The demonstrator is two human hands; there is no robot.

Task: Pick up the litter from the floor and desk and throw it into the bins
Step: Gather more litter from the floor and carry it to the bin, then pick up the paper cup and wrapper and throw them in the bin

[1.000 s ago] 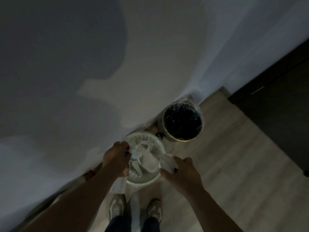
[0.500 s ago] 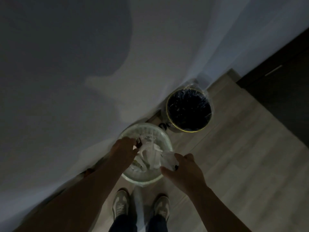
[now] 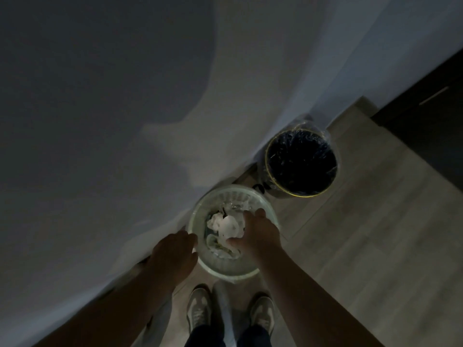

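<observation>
I stood over the white bin (image 3: 234, 267), feet close to its near rim, so that anything let go would fall inside rather than on the floor (image 3: 363, 246). My right hand (image 3: 260, 234) was over the bin's mouth, fingers curled down around a pale crumpled wad (image 3: 229, 225) at the top of the contents. The light was poor, and I could not tell whether that wad was pinched in my fingers or already lying loose beneath them. My left hand (image 3: 175, 254) hung at the near left rim, fingers loosely bent and nothing visible in them; I judged it was placed there to steady the bin or to stay clear of the drop.

The litter lay in the white bin: crumpled white paper and some clear film, heaped toward the middle. The black bin (image 3: 300, 164) stood just beside it, farther along the wall (image 3: 125, 121), lined with a shiny clear bag and banded with a thin gold rim; no contents could be made out in it. Both bins were set against the wall, presumably to keep the floor free.

No brand, label or legible writing was found. A small dark mark sat low on the black bin, too small to read.
</observation>
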